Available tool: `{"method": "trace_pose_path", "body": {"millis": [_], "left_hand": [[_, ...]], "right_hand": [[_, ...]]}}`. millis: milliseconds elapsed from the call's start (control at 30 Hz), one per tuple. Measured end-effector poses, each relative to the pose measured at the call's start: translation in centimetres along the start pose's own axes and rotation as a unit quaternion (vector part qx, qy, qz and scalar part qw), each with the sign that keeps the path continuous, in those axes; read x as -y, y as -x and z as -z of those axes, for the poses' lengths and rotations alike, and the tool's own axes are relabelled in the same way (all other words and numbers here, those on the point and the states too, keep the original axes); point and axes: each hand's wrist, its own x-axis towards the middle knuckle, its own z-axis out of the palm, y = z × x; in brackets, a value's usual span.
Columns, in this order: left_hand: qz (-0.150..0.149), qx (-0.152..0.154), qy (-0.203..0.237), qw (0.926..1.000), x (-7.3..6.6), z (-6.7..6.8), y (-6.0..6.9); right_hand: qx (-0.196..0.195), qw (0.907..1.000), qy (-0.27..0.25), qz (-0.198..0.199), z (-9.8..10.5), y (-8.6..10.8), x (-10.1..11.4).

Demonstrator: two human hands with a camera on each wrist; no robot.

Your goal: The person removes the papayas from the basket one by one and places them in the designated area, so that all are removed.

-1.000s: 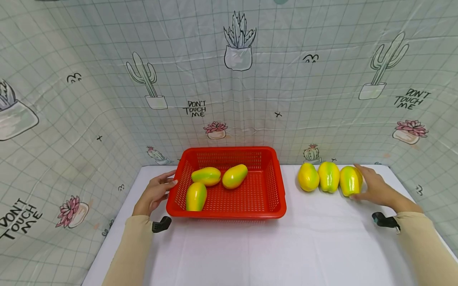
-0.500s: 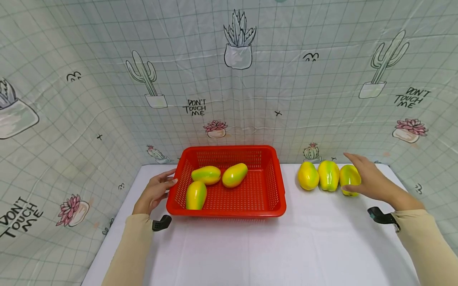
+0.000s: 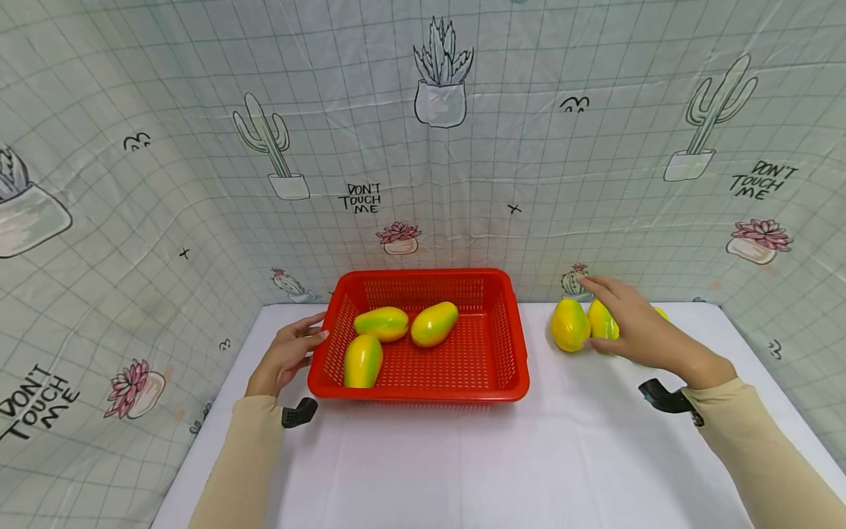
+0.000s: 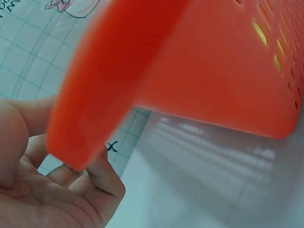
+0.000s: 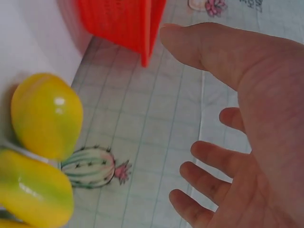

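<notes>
A red plastic basket [image 3: 423,393] stands on the table with three yellow-green papayas, including the front-left papaya [image 3: 363,361], in its left and middle part. My left hand [image 3: 291,353] holds the basket's left rim; in the left wrist view its fingers curl beneath the rim [image 4: 104,90]. To the basket's right lie three more papayas in a row. My right hand [image 3: 637,327] hovers over the middle papaya [image 3: 600,319] and right papaya [image 3: 661,314], partly hiding both. Its fingers are spread and hold nothing, near the left papaya [image 3: 570,325].
A white cloth covers the table [image 3: 449,463]. Behind and at the sides hangs a grid-patterned curtain [image 3: 502,162] with cactus drawings, close to the basket's back and the papaya row. A black wrist camera [image 3: 667,397] sits at my right wrist, another camera [image 3: 299,413] at my left.
My right hand has let go of the right papaya, lifted and moved left over the row. The left hand, basket and papayas stay where they were.
</notes>
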Motion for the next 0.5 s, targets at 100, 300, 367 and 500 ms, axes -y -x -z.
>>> {"method": "trace_pose_path", "body": {"millis": [100, 300, 367, 500], "left_hand": [[0.004, -0.002, 0.001, 1.0000, -0.1, -0.1, 0.0], [0.007, -0.002, -0.002, 1.0000, -0.1, -0.1, 0.0], [0.005, -0.002, -0.003, 1.0000, -0.1, 0.0, 0.1], [0.006, -0.003, -0.002, 1.0000, -0.1, 0.0, 0.0]], "right_hand": [[0.001, 0.9999, -0.002, 0.014, -0.3, -0.7, 1.1], [0.013, 0.9994, -0.018, 0.026, -1.2, -2.2, 3.0], [0.019, 0.9990, -0.023, 0.032, -1.5, -2.7, 3.6], [0.024, 0.9983, -0.029, 0.046, -2.2, -3.7, 4.8]]}}
